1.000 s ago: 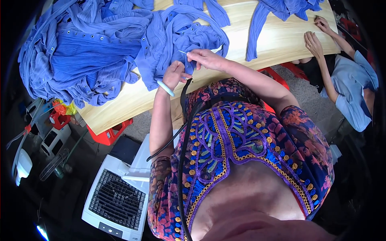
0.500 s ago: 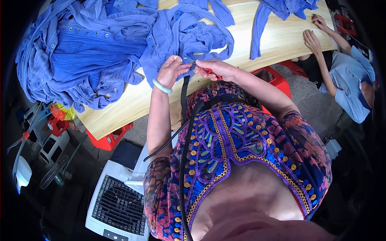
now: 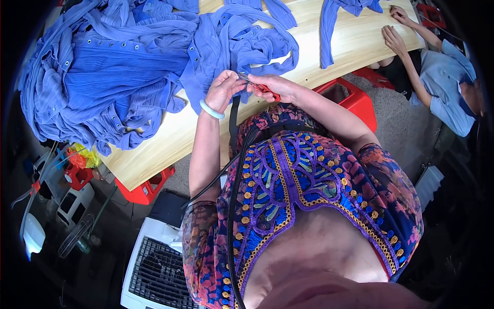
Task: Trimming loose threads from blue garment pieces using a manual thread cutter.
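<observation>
Near the frame's centre, the right hand [image 3: 275,84] is gripping a red-handled cutting tool [image 3: 275,95], its metal tip pointing toward the left hand [image 3: 221,92]. The left fingers are bunching narrowly there; whether they are pinching cloth, one cannot tell. With skin, fabric and metal crowding so closely, a slip is probably risking a nicked fingertip or snagged knit. Just beyond, a blue garment [image 3: 249,49] is lying crumpled on the counter [image 3: 363,41], beside a larger heap [image 3: 123,69] at upper left.
</observation>
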### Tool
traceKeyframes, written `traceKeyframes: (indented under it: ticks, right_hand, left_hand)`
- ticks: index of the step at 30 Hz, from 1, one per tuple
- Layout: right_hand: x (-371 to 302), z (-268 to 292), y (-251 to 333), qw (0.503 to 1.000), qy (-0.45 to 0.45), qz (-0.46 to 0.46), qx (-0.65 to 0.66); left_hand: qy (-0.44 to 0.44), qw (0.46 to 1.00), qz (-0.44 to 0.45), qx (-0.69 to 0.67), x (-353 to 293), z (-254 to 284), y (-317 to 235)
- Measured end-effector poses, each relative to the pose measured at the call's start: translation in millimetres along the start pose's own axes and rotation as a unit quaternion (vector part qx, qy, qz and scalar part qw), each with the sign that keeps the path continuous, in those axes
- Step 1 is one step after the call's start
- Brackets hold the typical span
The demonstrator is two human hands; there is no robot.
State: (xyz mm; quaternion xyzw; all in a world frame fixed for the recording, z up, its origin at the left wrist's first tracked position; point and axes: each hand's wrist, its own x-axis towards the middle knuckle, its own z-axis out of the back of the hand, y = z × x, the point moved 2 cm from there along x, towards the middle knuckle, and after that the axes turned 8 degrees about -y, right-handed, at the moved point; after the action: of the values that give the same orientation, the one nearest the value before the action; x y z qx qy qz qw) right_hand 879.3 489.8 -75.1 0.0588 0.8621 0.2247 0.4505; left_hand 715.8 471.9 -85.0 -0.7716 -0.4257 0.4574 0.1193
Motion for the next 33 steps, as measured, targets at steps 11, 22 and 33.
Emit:
traceKeyframes:
  ticks: [11, 22, 33]
  right_hand:
    - [2.9, 13.9, 3.6, 1.0, 0.016, -0.02, 0.013]
    - [9.4, 12.5, 0.5, 1.0, -0.011, -0.006, 0.021]
    - [24.1, 14.3, 17.3, 0.954, -0.23, 0.194, -0.015]
  left_hand:
    - [0.009, 1.0, 0.002, -0.009, 12.5, -1.2, 5.5]
    - [0.018, 1.0, -0.001, -0.019, 15.8, 5.6, 8.4]
    - [0.05, 0.998, 0.024, -0.015, 32.0, -4.8, -20.7]
